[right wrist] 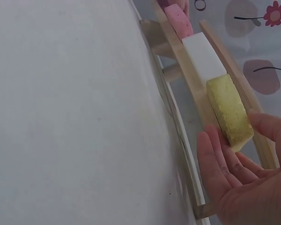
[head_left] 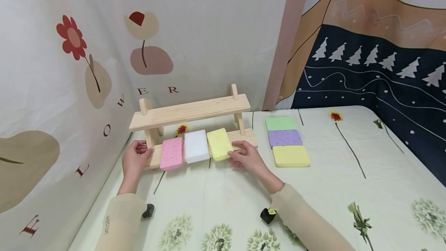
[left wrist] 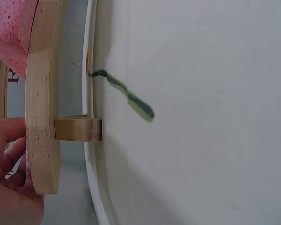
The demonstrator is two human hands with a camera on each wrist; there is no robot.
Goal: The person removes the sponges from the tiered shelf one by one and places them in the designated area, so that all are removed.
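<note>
A two-tier wooden shelf (head_left: 189,111) stands against the fabric wall. A pink sponge (head_left: 172,153), a white sponge (head_left: 196,146) and a yellow sponge (head_left: 219,144) stand in a row along its lower board (left wrist: 43,98), leaning back. At the board's left end, my left hand (head_left: 135,160) grips the wood, and in the left wrist view its fingers (left wrist: 11,157) lie beside the board's edge. My right hand (head_left: 249,158) holds the yellow sponge by its right end, its thumb (right wrist: 267,125) on one side and its fingers on the other.
To the right of the shelf, a green sponge (head_left: 280,123), a purple sponge (head_left: 285,138) and another yellow sponge (head_left: 291,156) lie flat in a column on the flower-print cloth (head_left: 331,189). Printed fabric (head_left: 216,30) hangs behind and at the left.
</note>
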